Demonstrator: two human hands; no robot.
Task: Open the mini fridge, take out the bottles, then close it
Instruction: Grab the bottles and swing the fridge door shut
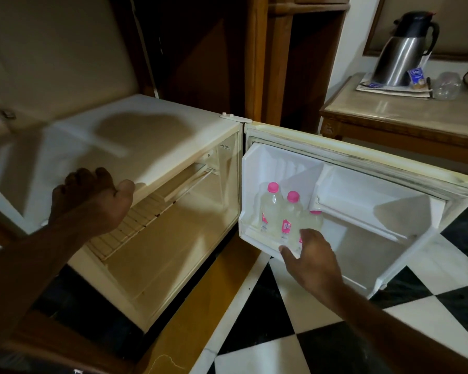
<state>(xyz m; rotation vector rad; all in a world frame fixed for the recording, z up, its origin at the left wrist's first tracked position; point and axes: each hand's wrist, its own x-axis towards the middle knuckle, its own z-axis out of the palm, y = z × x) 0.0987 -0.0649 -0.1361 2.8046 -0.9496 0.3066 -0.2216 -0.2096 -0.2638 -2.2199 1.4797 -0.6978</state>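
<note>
The white mini fridge [157,136] stands open, its door [362,190] swung wide to the right. Three clear bottles with pink caps stand in the door's lower shelf: one at the left [271,209], one in the middle [291,214], and the nearest one [312,221], partly hidden. My right hand [312,261] wraps around that nearest bottle from the front, thumb on the shelf rail side. My left hand [92,203] rests on the front top edge of the fridge body, fingers curled over it. The fridge's inside holds only a wire shelf [135,225].
A wooden side table [389,122] at the back right carries a steel flask [405,49], small packets and an upturned glass [447,85]. Dark wooden furniture [276,58] stands behind the fridge. The floor [322,346] is black and white tile.
</note>
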